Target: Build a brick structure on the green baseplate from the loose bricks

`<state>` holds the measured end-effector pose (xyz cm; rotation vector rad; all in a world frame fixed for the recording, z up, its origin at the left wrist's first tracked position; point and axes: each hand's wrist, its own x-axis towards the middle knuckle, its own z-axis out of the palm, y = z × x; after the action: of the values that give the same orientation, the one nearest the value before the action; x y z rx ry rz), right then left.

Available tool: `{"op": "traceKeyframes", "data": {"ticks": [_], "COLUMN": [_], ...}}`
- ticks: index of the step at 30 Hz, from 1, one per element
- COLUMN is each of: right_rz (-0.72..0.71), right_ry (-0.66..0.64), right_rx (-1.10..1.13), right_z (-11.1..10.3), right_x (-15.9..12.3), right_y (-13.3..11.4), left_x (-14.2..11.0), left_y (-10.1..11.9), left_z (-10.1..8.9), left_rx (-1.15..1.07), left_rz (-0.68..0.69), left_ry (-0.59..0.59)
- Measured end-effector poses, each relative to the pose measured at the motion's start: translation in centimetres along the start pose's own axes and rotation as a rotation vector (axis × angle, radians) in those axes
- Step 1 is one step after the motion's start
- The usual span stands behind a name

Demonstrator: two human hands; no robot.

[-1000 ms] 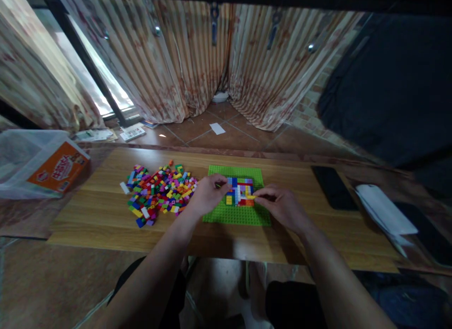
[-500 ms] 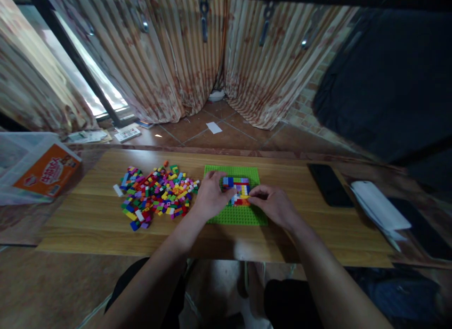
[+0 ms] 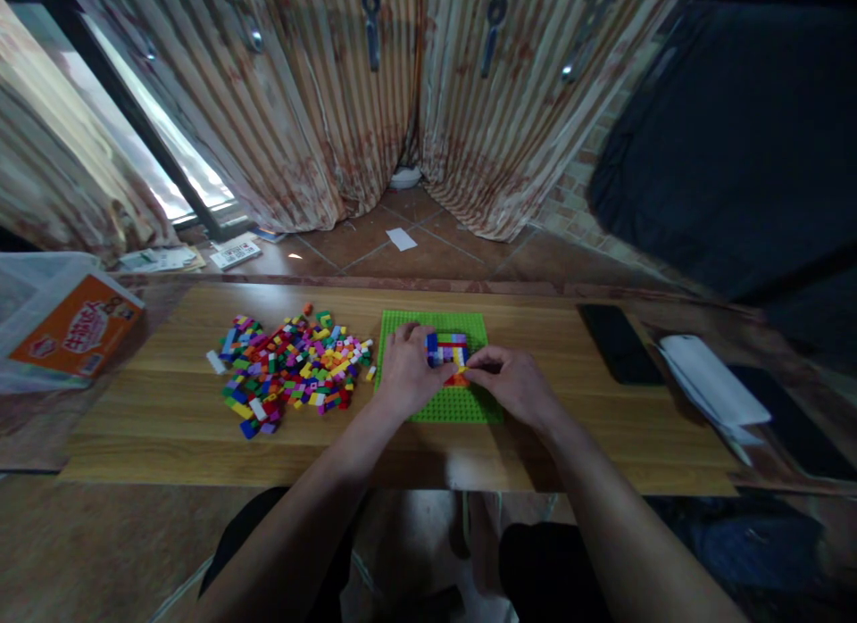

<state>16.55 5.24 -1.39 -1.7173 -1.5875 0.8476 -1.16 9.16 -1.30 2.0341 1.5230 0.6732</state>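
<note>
A green studded baseplate point(image 3: 455, 413) lies on the wooden table, with a low build of toy bricks point(image 3: 453, 341) in blue, purple, red, white and orange on it. My left hand point(image 3: 408, 373) rests over the build's left side, fingers spread; its thumb reaches across the bricks toward a small yellow brick point(image 3: 461, 370). From the right, my right hand point(image 3: 512, 384) pinches that yellow brick between thumb and forefinger at the build's near right edge. The left hand covers part of the build, and whether the yellow brick is pressed on cannot be made out.
Loose colourful bricks point(image 3: 295, 364) form a wide pile left of the baseplate. A black phone point(image 3: 619, 344) lies to the right, near a white flat object point(image 3: 713, 379) and another dark slab point(image 3: 796, 422). A clear plastic box point(image 3: 40, 284) with an orange label stands far left.
My left hand has shifted right over the build, and its thumb has moved closer to the yellow brick. The right hand keeps its pinch. The whole view has shifted slightly.
</note>
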Motion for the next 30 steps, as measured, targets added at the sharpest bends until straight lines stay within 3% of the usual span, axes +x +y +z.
{"op": "traceKeyframes", "data": {"ticks": [13,20,22,26,30], "right_rz": [0.012,-0.011,-0.009,0.002,-0.04], "right_ry": [0.0,-0.031,0.035,0.297,0.405], "right_rx": [0.06,0.105,0.126,0.217,0.224], "right_z": [0.1,-0.4,-1.2,-2.5,-1.8], "right_x": [0.1,0.3,0.4,0.8,1.1], "right_y": [-0.3,0.4,0.4,0.2,-0.7], "left_x": [0.3,-0.1,0.1,0.9,1.8], "left_y": [0.7,-0.1,-0.7,-2.0,-3.1], "left_z": [0.3,0.2,0.0,-1.1,-2.9], "left_rx": [0.002,-0.085,-0.157,-0.347,-0.54], "left_rz": [-0.108,-0.051,-0.023,-0.056,-0.156], "left_ry": [-0.022,-0.007,0.013,0.128,0.286]}}
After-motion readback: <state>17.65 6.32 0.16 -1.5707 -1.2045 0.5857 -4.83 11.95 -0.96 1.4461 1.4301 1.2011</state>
